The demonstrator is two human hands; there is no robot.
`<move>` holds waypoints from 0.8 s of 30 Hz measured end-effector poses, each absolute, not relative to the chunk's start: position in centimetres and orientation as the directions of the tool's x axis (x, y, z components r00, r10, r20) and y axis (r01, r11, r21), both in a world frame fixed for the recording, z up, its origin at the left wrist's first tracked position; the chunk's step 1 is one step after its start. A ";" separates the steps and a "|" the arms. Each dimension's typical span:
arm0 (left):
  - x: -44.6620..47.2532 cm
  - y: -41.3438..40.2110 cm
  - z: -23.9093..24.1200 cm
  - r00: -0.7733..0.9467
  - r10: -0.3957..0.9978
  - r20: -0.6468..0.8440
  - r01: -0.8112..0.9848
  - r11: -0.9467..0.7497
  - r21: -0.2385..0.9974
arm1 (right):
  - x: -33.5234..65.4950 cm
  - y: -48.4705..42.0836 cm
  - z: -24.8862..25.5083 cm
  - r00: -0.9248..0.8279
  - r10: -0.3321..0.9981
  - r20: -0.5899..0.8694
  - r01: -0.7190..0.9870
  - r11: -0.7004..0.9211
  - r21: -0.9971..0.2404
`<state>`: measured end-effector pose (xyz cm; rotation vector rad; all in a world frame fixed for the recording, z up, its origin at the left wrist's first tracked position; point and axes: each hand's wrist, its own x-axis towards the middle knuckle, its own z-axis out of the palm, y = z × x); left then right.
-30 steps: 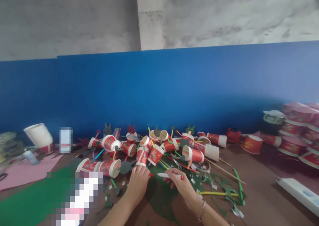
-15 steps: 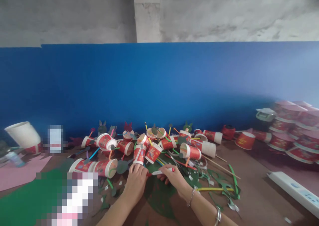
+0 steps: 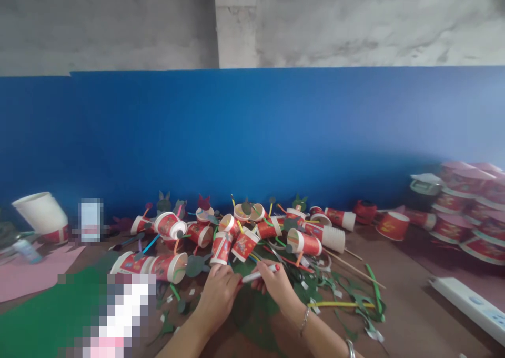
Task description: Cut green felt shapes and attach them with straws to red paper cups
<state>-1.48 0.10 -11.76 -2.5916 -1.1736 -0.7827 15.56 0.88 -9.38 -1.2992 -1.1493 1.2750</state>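
A white marker point(image 3: 254, 276) with red ends slants between my two hands. My right hand point(image 3: 276, 288) is closed round its barrel, the red butt end sticking up past the thumb. My left hand point(image 3: 218, 296) is closed too, its fingertips at the marker's other red end, which looks like the cap. Whether the cap is on the tip is too small to tell. Just beyond my left hand's knuckles lies a red paper cup point(image 3: 221, 248). Under my hands is a dark green sheet point(image 3: 252, 316), partly hidden by them.
Many red cups with coloured pipe cleaners lie piled behind, among them a tipped cup point(image 3: 303, 242). Green scraps point(image 3: 359, 300) and a yellow pipe cleaner point(image 3: 341, 305) are at right. A white power strip point(image 3: 469, 305) and stacked cups point(image 3: 450, 226) stand further right; pink paper point(image 3: 35, 274) lies left.
My left hand has shifted slightly lower and turned a little, its fingers closer to the marker's red end. The marker is tilted a bit more. The view has moved slightly.
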 end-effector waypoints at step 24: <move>-1.6 0.5 -11.0 0.636 0.600 0.486 0.668 -0.743 0.043 | 14.2 -0.1 -10.7 0.049 0.994 -0.099 -0.125 -0.092 -0.988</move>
